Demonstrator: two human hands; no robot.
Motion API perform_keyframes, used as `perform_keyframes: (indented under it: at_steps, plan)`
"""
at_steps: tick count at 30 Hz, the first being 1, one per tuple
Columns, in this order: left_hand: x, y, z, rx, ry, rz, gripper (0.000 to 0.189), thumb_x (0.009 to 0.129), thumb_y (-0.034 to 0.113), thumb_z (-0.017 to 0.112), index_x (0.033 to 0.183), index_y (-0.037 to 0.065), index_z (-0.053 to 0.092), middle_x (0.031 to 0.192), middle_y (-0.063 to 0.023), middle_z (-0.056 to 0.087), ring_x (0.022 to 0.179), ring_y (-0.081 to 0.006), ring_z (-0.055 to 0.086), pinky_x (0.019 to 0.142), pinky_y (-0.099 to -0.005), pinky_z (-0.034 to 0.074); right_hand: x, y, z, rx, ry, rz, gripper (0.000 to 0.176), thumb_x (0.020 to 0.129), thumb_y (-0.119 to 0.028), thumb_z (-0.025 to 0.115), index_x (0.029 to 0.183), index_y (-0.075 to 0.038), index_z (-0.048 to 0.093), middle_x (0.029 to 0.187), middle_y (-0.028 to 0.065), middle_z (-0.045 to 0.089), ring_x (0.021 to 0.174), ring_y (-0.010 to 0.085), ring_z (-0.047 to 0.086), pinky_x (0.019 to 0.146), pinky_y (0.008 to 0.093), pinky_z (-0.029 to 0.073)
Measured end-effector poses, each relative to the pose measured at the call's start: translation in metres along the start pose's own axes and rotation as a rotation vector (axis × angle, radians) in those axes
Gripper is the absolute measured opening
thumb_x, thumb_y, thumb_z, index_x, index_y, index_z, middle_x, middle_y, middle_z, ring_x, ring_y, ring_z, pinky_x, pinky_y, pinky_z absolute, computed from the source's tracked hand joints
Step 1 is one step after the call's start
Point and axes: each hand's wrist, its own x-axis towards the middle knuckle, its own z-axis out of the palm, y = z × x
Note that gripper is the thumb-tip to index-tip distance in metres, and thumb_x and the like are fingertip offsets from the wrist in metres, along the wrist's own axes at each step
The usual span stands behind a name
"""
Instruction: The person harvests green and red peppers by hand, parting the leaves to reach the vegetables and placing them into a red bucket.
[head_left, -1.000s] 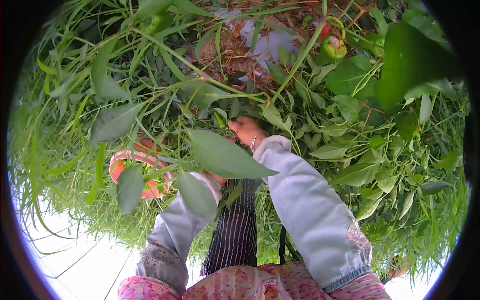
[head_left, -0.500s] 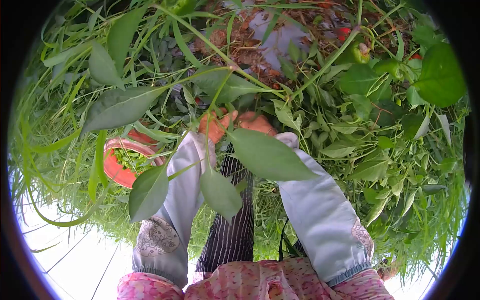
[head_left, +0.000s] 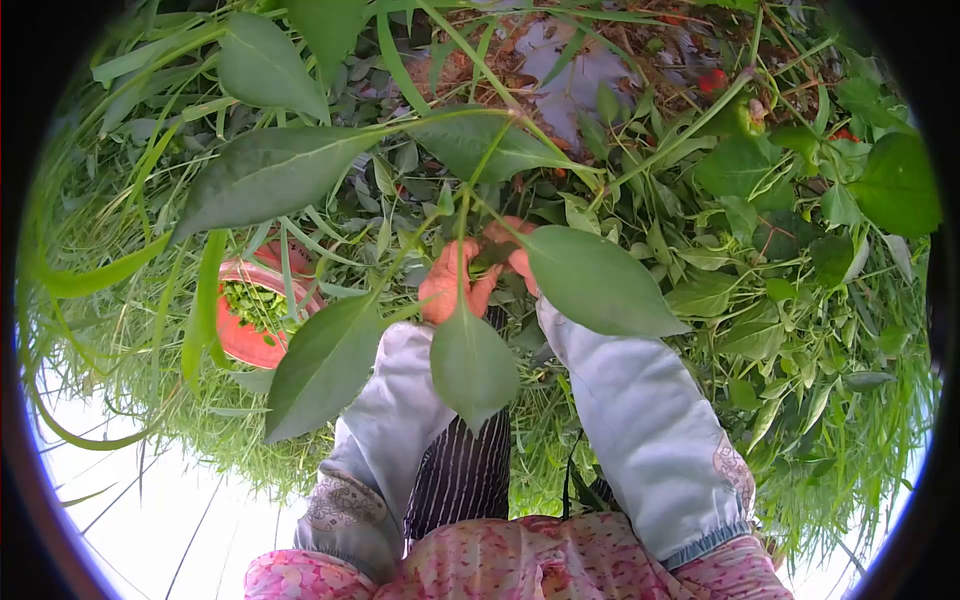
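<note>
My left hand (head_left: 450, 285) and my right hand (head_left: 508, 245) are close together in the middle of the head view, deep among the stems and leaves of a pepper plant (head_left: 600, 180). Both arms wear pale blue sleeves. A large leaf (head_left: 598, 285) covers most of my right hand, and another leaf (head_left: 470, 365) hangs in front of my left wrist. The fingers of both hands curl around something dark between them, but the foliage hides what it is. A green pepper (head_left: 737, 118) and a red pepper (head_left: 712, 80) hang at the upper right, away from both hands.
A red bucket (head_left: 235, 340) holding green pickings stands to the left of my left arm, partly behind leaves. Dense green plants fill the view on all sides. A striped cloth (head_left: 465, 475) hangs between my arms above pink flowered clothing (head_left: 520, 565).
My left hand rose from low beside the bucket to meet my right hand in the foliage. Both hands then drew slightly toward me, and the leaves swung across the view.
</note>
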Motion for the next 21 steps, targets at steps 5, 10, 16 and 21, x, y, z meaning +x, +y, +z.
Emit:
perform_keyframes:
  at_steps: [5, 10, 16, 21]
  plan:
    - [0.003, 0.046, -0.022, 0.165, -0.133, 0.111, 0.033, 0.072, 0.008, 0.07, 0.099, 0.007, 0.051, 0.094, -0.0146, 0.059, 0.08, -0.0346, 0.06, 0.067, -0.0396, 0.048, 0.044, 0.052, -0.012, -0.55, 0.144, -0.122, 0.012, 0.081, -0.011, 0.058, 0.087, -0.002, 0.062, 0.079, 0.009, 0.064, 0.072, 0.0168, 0.06, 0.067, 0.0286, 0.047]
    - [-0.006, 0.038, -0.022, 0.281, -0.208, 0.1, 0.029, 0.073, 0.007, 0.069, 0.096, 0.01, 0.051, 0.095, -0.0114, 0.061, 0.077, -0.0337, 0.062, 0.064, -0.039, 0.05, 0.006, 0.011, 0.004, -0.667, 0.181, -0.075, 0.015, 0.08, -0.011, 0.054, 0.091, -0.004, 0.063, 0.087, 0.0141, 0.066, 0.08, 0.0238, 0.064, 0.072, 0.033, 0.049]
    - [-0.003, 0.037, -0.023, 0.314, -0.115, 0.055, 0.024, 0.073, 0.007, 0.07, 0.091, 0.008, 0.055, 0.085, -0.0111, 0.063, 0.072, -0.0262, 0.063, 0.064, -0.0331, 0.05, 0.029, 0.027, 0.008, -0.899, 0.28, 0.008, 0.023, 0.081, -0.019, 0.054, 0.099, -0.007, 0.06, 0.098, 0.0155, 0.064, 0.093, 0.0303, 0.062, 0.079, 0.0392, 0.048]
    - [0.003, 0.048, -0.049, -0.02, -0.141, -0.124, 0.018, 0.076, 0.005, 0.068, 0.092, 0.006, 0.058, 0.087, -0.0016, 0.061, 0.075, -0.0106, 0.057, 0.069, -0.0237, 0.046, 0.025, 0.029, 0.019, -0.906, 0.393, -0.002, 0.014, 0.081, -0.014, 0.056, 0.092, -0.007, 0.061, 0.086, 0.0167, 0.064, 0.079, 0.0314, 0.062, 0.071, 0.0384, 0.047]
